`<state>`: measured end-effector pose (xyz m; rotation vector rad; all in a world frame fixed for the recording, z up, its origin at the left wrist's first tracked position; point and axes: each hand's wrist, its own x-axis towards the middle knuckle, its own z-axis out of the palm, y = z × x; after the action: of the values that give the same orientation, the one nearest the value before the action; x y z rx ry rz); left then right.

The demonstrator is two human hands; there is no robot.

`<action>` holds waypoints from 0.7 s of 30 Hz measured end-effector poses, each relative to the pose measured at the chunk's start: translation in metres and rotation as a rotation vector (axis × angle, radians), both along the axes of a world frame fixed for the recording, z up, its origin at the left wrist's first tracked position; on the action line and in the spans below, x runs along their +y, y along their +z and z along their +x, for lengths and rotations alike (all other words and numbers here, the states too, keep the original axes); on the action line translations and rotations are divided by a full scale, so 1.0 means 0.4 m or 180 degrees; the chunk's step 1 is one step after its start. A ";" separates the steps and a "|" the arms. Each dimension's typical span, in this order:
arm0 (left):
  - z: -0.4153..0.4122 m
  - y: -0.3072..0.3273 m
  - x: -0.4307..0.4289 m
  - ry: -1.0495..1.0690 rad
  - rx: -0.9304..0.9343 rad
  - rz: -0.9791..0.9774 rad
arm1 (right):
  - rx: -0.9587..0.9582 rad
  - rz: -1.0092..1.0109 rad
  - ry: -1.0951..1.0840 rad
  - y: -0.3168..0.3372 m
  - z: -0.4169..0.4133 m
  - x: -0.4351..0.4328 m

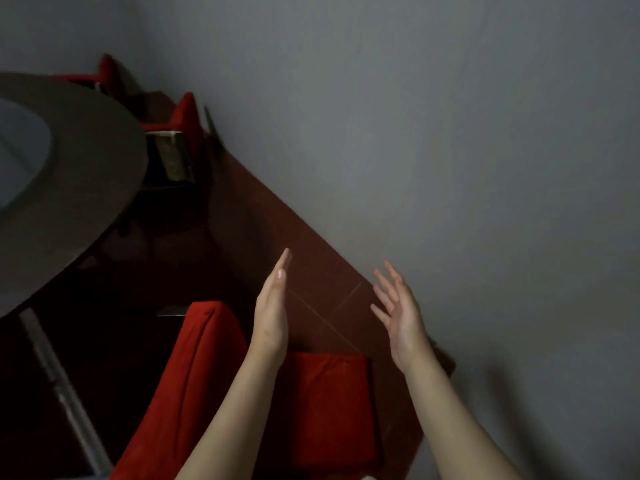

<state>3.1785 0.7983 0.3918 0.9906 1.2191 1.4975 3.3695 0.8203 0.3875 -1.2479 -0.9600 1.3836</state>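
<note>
Near the bottom of the head view, the left hand (272, 306) is raised edge-on with its fingers straight and pressed together, holding nothing. The right hand (398, 313) stands apart to its right, fingers spread and palm turned toward the left hand, and it holds nothing either. Below both forearms sits the red chair (207, 358), its padded back on the left and its seat on the right, close to the grey wall (450, 133) and touched by neither hand. Farther left is a round desk (86, 188), with two more red chairs (187, 119) beyond it on the dark brown floor (263, 216).
</note>
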 end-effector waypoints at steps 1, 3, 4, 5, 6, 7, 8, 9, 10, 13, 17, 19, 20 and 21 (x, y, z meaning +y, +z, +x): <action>0.007 0.005 0.008 0.0058 0.0006 0.0003 | 0.0017 0.0016 0.0106 0.002 0.008 0.021; 0.024 0.009 0.024 0.0238 0.0036 0.0059 | -0.0014 0.0107 0.0357 0.006 0.018 0.063; 0.028 0.008 0.033 0.0344 0.0032 0.0088 | -0.0009 0.0116 0.0483 0.005 0.016 0.086; 0.028 0.009 0.037 0.0396 -0.0012 0.0091 | 0.0020 0.0099 0.0555 0.006 0.009 0.099; 0.024 0.006 0.035 0.0458 -0.0034 0.0090 | 0.0046 0.0045 0.0630 0.006 -0.001 0.109; 0.014 -0.003 0.034 0.0543 -0.0029 0.0096 | -0.0013 0.0041 0.0758 0.005 -0.018 0.120; 0.003 -0.015 0.032 0.0617 -0.0002 0.0114 | -0.0099 0.0064 0.0889 0.005 -0.039 0.127; -0.015 -0.028 0.033 0.0660 -0.0048 0.0080 | -0.0147 0.0037 0.0981 -0.002 -0.065 0.136; -0.032 -0.037 0.031 0.0720 -0.0120 0.0024 | -0.0175 -0.0017 0.1027 -0.007 -0.086 0.142; -0.087 -0.054 0.027 0.0978 -0.0167 -0.0042 | -0.0231 -0.0057 0.1213 -0.016 -0.156 0.153; -0.159 -0.044 0.014 0.1381 -0.0149 -0.0006 | -0.0289 -0.0122 0.1544 -0.019 -0.244 0.169; -0.179 -0.043 0.002 0.1496 -0.0140 -0.0022 | -0.0278 -0.0159 0.1685 -0.020 -0.281 0.178; -0.185 -0.043 -0.004 0.1528 -0.0139 -0.0011 | -0.0258 -0.0160 0.1726 -0.018 -0.297 0.183; -0.190 -0.047 -0.011 0.1577 -0.0146 0.0007 | -0.0245 -0.0177 0.1771 -0.017 -0.312 0.187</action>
<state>3.1025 0.7940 0.3732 0.6752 1.5009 1.8865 3.2447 0.8951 0.3805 -1.1238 -1.4011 1.8049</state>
